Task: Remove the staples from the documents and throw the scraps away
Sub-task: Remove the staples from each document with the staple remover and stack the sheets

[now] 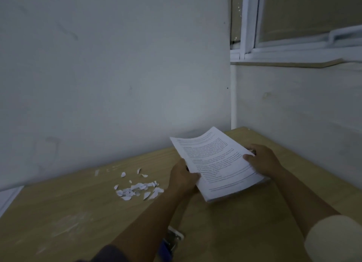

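A thick stack of printed documents (213, 161) is held just above the wooden table (78, 212), near its far right corner. My left hand (182, 178) grips the stack's left edge, fingers curled under it and thumb on top. My right hand (262, 158) grips the right edge, thumb on the top page. A pile of torn white paper scraps (137, 189) lies on the table to the left of my left hand. A metal and blue tool, maybe a staple remover (171, 241), lies on the table under my left forearm, partly hidden.
The table stands in a room corner with walls behind and to the right. A window frame (250, 51) sits above the right wall. More white paper (7, 197) lies at the table's left edge.
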